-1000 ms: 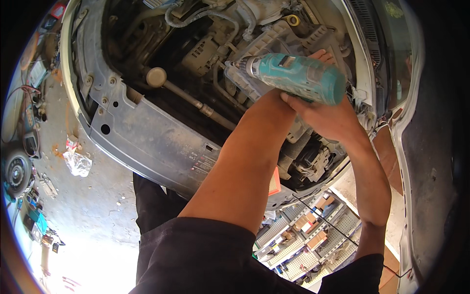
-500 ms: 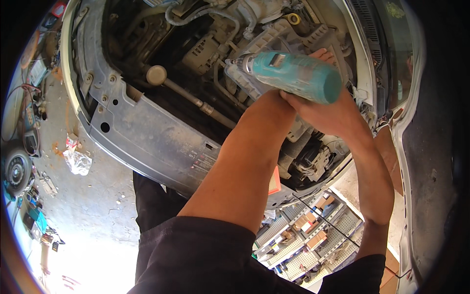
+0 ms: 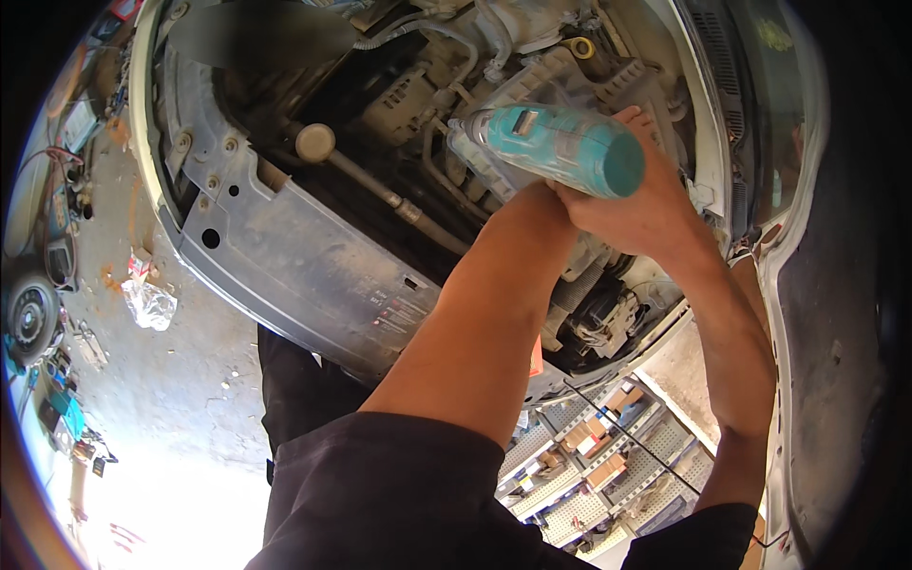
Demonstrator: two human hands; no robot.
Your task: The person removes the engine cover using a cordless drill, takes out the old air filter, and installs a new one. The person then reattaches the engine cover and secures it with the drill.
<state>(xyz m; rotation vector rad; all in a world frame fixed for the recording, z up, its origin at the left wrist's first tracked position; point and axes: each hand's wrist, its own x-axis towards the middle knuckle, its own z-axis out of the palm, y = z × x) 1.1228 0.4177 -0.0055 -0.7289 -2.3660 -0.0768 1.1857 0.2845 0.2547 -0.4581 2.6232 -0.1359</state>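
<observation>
A teal cordless drill [image 3: 560,147] lies across the open engine bay, its nose toward the left. My right hand [image 3: 636,223] is wrapped round it from behind and below; fingertips show past its far side. The drill's front end sits over the edge of a grey ribbed plastic housing [image 3: 532,81]; the bit's tip cannot be made out. My left forearm [image 3: 475,294] reaches up to the drill's near side. The left hand [image 3: 543,188] is mostly hidden under the drill and behind the right hand, its fingers out of sight.
A dusty front panel [image 3: 294,247] borders the bay, with a pipe with a round cap [image 3: 315,142] behind it. A yellow-rimmed filler neck [image 3: 582,47] stands beyond the housing. Shelves with boxes [image 3: 598,465] are at lower right. A wheel [image 3: 33,318] lies at far left.
The view has shifted slightly, and the drill sits a little further left relative to my right hand's fingertips. A dark blurred shape now covers the upper left of the bay.
</observation>
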